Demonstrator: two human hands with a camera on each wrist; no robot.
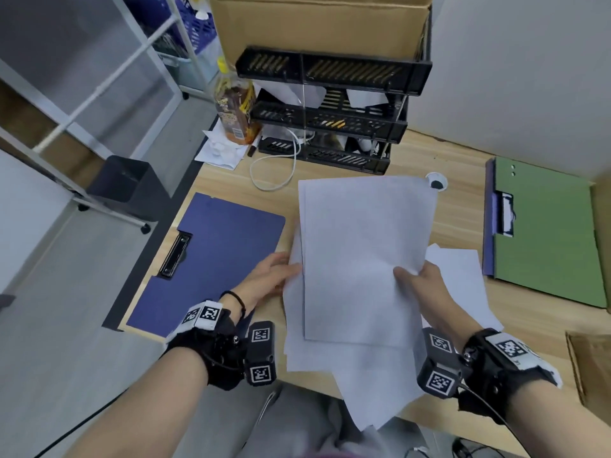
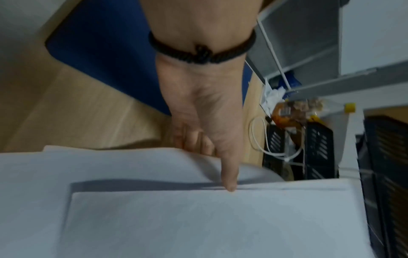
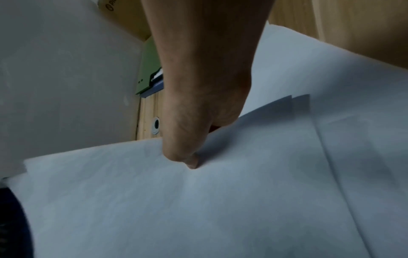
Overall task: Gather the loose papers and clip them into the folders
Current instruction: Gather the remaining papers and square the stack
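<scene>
on the surface, left to right, lie an open blue folder, the left hand and right hand both pinching a raised sheaf of papers over loose sheets, and a green folder, behind them black trays holding crumpled papers.
</scene>
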